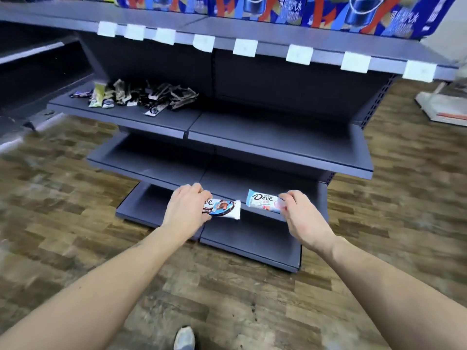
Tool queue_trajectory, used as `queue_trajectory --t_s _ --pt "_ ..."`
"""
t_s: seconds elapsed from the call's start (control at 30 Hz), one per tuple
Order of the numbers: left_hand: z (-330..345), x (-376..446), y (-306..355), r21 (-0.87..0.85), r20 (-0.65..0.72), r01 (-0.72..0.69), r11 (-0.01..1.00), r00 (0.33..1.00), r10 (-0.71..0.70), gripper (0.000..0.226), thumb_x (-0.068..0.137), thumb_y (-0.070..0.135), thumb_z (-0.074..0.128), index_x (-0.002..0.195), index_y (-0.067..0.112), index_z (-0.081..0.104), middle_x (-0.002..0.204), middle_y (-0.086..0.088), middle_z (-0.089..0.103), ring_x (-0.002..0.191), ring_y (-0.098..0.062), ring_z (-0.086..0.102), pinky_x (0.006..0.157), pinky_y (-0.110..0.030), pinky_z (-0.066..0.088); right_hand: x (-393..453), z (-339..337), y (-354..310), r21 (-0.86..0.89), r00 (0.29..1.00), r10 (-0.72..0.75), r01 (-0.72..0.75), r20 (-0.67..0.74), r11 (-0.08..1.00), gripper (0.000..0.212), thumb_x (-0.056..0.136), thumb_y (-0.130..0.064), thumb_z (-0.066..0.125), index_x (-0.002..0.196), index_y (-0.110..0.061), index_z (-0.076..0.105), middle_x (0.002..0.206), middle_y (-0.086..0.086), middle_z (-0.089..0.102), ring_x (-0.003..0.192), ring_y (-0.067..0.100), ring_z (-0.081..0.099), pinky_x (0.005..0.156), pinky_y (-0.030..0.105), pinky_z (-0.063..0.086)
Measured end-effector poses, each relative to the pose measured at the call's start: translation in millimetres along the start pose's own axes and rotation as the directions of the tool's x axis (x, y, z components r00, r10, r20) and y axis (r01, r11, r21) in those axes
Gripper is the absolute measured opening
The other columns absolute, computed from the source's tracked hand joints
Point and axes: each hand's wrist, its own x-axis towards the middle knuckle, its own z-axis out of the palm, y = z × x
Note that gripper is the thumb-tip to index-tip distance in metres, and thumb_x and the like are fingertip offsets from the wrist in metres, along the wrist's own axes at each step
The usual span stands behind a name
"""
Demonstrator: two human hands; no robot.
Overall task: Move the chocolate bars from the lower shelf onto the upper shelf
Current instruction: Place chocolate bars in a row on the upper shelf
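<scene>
My left hand (188, 208) grips a dark Dove bar (223, 209); my right hand (300, 210) pinches a pale Dove bar (262, 200), both above the lower shelf (252, 238). I should lift both level to the upper shelf (252, 137), beside the wrapper pile (141, 97).

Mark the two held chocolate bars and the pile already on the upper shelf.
dark Dove bar (225, 209): head view, exposed right half.
pale blue Dove bar (262, 200): head view, printed front.
pile of bars (141, 97): head view, middle of heap.

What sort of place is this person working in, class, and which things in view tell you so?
Most likely a shop aisle: tiered metal shelving with blank price-tag holders along an upper shelf edge, boxed soft drinks on top, and a heap of wrapped chocolate bars on a shelf.
</scene>
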Motion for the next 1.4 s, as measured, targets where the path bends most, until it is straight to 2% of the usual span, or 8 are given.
queue_trajectory --t_s 0.13,0.3,0.47,0.73,0.9,1.1,1.4 --pt "-16 56 -31 -0.035 -0.063 -0.084 0.996 0.995 0.082 0.046 0.074 0.042 0.075 0.115 0.029 0.061 0.108 0.006 0.055 0.094 -0.017 0.051 0.087 -0.03 0.038 48 -17 -9 -0.036 0.995 0.039 -0.043 -0.089 0.998 0.029 0.101 -0.02 0.047 0.125 -0.005 0.053 0.121 0.009 0.051 0.107 0.029 0.048 0.095 0.036 0.043" --pt "-55 126 -72 -0.049 -0.195 -0.2 0.979 0.963 0.187 0.047 0.07 0.041 0.08 0.111 0.024 0.064 0.103 0.002 0.057 0.09 -0.02 0.053 0.085 -0.033 0.04 110 -56 -25 -0.093 0.968 0.055 -0.079 -0.244 0.993 0.03 0.099 -0.015 0.049 0.125 -0.001 0.053 0.121 0.013 0.052 0.107 0.032 0.049 0.097 0.041 0.044" --pt "-115 192 -102 0.003 -0.359 -0.303 0.953 0.889 0.284 0.048 0.062 0.036 0.086 0.102 0.018 0.068 0.093 -0.001 0.058 0.079 -0.024 0.054 0.075 -0.037 0.045 171 -112 -35 -0.193 0.925 -0.016 -0.063 -0.38 0.979 0.028 0.098 -0.011 0.051 0.123 0.002 0.053 0.116 0.015 0.051 0.097 0.032 0.049 0.089 0.044 0.046" --pt "-201 273 -114 0.062 -0.485 -0.372 0.926 0.799 0.354 0.051 0.067 0.041 0.082 0.109 0.015 0.068 0.097 -0.006 0.061 0.083 -0.028 0.056 0.073 -0.04 0.047 250 -189 -39 -0.292 0.866 -0.055 -0.107 -0.496 0.95 0.032 0.099 -0.013 0.052 0.128 0.0 0.05 0.124 0.017 0.05 0.113 0.034 0.046 0.101 0.042 0.041" --pt "-229 323 -114 0.067 -0.518 -0.359 0.931 0.785 0.34 0.052 0.07 0.042 0.081 0.112 0.014 0.068 0.1 -0.008 0.06 0.088 -0.031 0.055 0.075 -0.041 0.044 291 -221 -31 -0.345 0.853 -0.095 -0.104 -0.513 0.933 0.034 0.095 -0.009 0.057 0.127 0.002 0.052 0.122 0.02 0.052 0.109 0.036 0.049 0.096 0.041 0.042" --pt "-235 378 -114 0.097 -0.522 -0.306 0.947 0.795 0.31 0.051 0.075 0.043 0.076 0.118 0.017 0.065 0.105 -0.008 0.059 0.094 -0.029 0.053 0.081 -0.042 0.042 347 -232 -6 -0.351 0.869 -0.119 -0.066 -0.481 0.934 0.04 0.098 -0.016 0.054 0.134 -0.001 0.047 0.126 0.017 0.049 0.109 0.036 0.048 0.097 0.041 0.042" --pt "-223 437 -117 0.111 -0.457 -0.217 0.97 0.856 0.244 0.048 0.077 0.042 0.075 0.119 0.021 0.064 0.108 -0.004 0.057 0.096 -0.026 0.052 0.081 -0.039 0.04 413 -231 24 -0.313 0.918 -0.086 -0.044 -0.388 0.949 0.039 0.098 -0.02 0.054 0.134 -0.007 0.049 0.125 0.012 0.048 0.108 0.032 0.048 0.094 0.039 0.041"
